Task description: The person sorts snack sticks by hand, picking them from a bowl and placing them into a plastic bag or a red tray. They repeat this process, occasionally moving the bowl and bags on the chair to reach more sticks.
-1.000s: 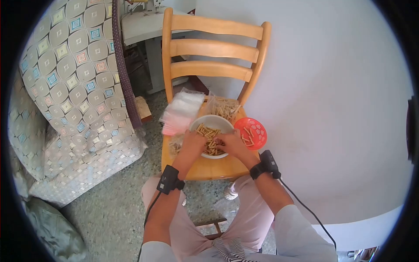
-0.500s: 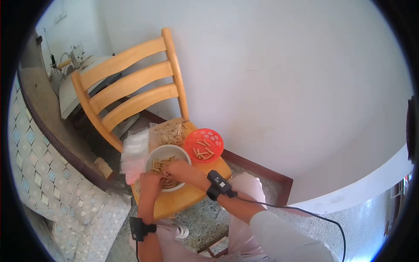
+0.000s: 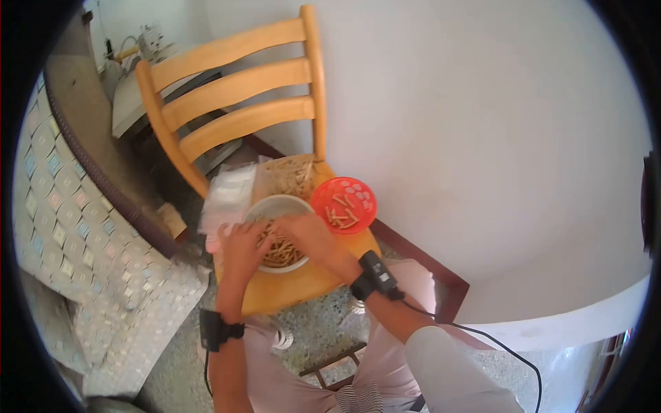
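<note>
A white bowl (image 3: 305, 264) holding several thin brown sticks (image 3: 284, 253) stands on a wooden chair seat (image 3: 275, 294). My left hand (image 3: 242, 246) is at the bowl's left side, its fingers apart and nothing seen in them. Over the middle of the bowl is my right hand (image 3: 299, 234), bent downward; its fingertips are blurred, and what they hold, if anything, cannot be made out. A red plastic basket (image 3: 370, 204) with several pale sticks (image 3: 342, 213) sits right of the bowl. Behind the bowl lies a clear bag of sticks (image 3: 292, 176).
Clear plastic bags (image 3: 231, 193) lie at the seat's left edge. The chair back (image 3: 241, 81) rises behind. A sewing machine (image 3: 148, 45) stands at the back left, a patterned cloth (image 3: 89, 255) hangs at the left, and a wall (image 3: 468, 138) is at the right.
The view has shifted, so the chair and bowl appear higher and further right. My left hand has opened and moved up to the bowl's left rim, apart from my right hand.
</note>
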A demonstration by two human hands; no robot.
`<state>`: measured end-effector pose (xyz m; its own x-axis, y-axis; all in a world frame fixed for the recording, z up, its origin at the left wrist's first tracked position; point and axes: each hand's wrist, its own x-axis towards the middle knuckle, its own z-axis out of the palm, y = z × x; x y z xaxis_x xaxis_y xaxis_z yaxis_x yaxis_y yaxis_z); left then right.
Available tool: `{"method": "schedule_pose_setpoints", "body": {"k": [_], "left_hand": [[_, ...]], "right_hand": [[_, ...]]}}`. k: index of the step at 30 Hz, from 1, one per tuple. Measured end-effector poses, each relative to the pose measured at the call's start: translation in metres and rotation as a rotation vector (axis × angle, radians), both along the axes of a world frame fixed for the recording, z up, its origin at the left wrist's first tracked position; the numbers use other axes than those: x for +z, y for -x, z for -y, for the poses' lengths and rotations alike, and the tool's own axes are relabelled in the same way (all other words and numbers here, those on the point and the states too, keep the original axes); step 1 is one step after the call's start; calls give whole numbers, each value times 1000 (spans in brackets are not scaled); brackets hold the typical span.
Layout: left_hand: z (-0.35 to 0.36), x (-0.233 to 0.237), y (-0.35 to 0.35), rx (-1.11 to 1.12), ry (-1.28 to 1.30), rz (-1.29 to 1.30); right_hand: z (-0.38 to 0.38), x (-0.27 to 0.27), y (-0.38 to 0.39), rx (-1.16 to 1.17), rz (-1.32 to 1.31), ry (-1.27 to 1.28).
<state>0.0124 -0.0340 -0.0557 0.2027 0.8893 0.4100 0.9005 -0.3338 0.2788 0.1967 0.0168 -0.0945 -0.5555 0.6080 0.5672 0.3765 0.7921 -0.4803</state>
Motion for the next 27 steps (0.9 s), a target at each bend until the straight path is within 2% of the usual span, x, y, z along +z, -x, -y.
{"method": "schedule_pose_setpoints", "body": {"k": [1,2,3,7,9,11,13,15,18,20,25,27], "left_hand": [[-4,-1,-3,26,6,-12],[-8,-8,-5,11,6,96],[-10,-8,-6,-7,6,203],[-10,1,-3,-67,60,218],[-10,9,-2,-47,-58,263],[-8,17,-4,-58,-56,305],[-7,20,-7,-67,-56,353],[-8,21,-10,-150,-2,553],[-8,17,-16,-110,113,649],[-9,13,-18,-94,68,655],[-14,19,-2,-95,3,582],[-13,16,5,-92,134,592]], "right_hand": [[4,9,-1,-101,-16,67],[7,16,-2,-201,-26,134],[6,16,0,-178,-35,142],[8,23,1,-231,-120,170],[6,31,-1,-238,-142,191],[6,38,-3,-294,-31,236],[6,38,-2,-256,-87,188],[3,36,-1,-222,-142,134],[2,33,2,-125,-159,69],[7,38,3,-275,-27,143],[4,53,2,-275,-88,153],[5,53,3,-266,-121,184]]}}
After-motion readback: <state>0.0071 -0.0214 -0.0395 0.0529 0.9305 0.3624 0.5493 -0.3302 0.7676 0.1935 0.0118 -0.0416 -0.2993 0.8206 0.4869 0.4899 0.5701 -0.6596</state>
